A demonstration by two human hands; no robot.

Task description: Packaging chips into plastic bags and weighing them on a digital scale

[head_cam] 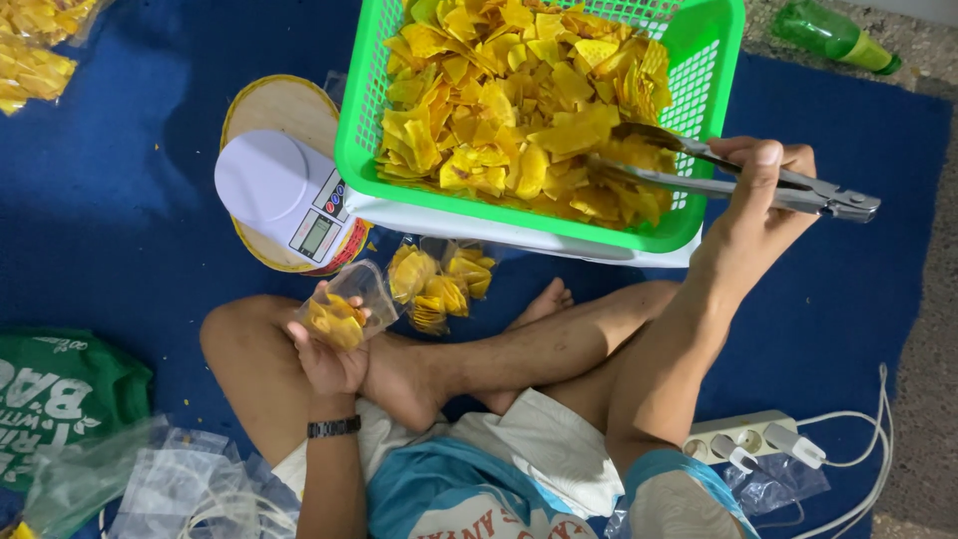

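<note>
A white kitchen scale (284, 195) rests on a round wooden board (279, 110) at upper left. A green bottle (833, 35) lies at upper right. A white power strip (753, 436) sits lower right, empty clear bags (180, 484) and a green bag (60, 394) lower left, all on a blue mat (120, 210).

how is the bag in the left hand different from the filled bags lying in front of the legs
The clear bag in the left hand is held up with its mouth open and only partly filled; the filled bags lie on the blue mat, packed fuller and touched by neither hand. The held bag is single, while the others sit together in a small cluster beside the green basket. Both are clear plastic holding the same yellow chips.
</note>
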